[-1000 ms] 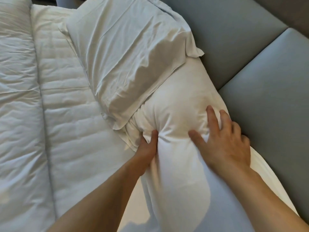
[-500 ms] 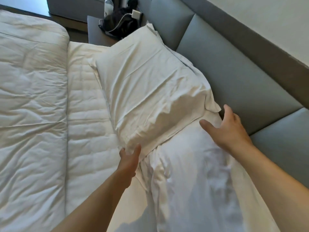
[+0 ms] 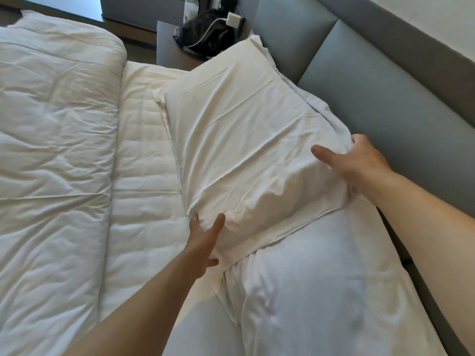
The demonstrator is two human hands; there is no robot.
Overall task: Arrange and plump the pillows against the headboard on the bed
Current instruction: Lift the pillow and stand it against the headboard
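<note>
Two white pillows lie along the grey padded headboard [image 3: 385, 93]. The far pillow [image 3: 244, 140] is creased and its near end overlaps the near pillow [image 3: 308, 286], which fills the lower middle. My left hand [image 3: 203, 240] sits at the far pillow's near left corner, thumb on top and fingers under the edge. My right hand [image 3: 357, 160] holds the same pillow's near right corner beside the headboard, thumb spread over the top and fingers curled into bunched cloth.
A folded white duvet [image 3: 51, 163] covers the left of the bed, with the quilted mattress pad [image 3: 144, 176] bare beside it. A dark nightstand [image 3: 169, 50] behind the far pillow carries a black bag [image 3: 205, 34], a white charger and a bottle.
Both hands left the near pillow and moved up to the far pillow's near corners. The view lifted, bringing the nightstand and more headboard into sight.
</note>
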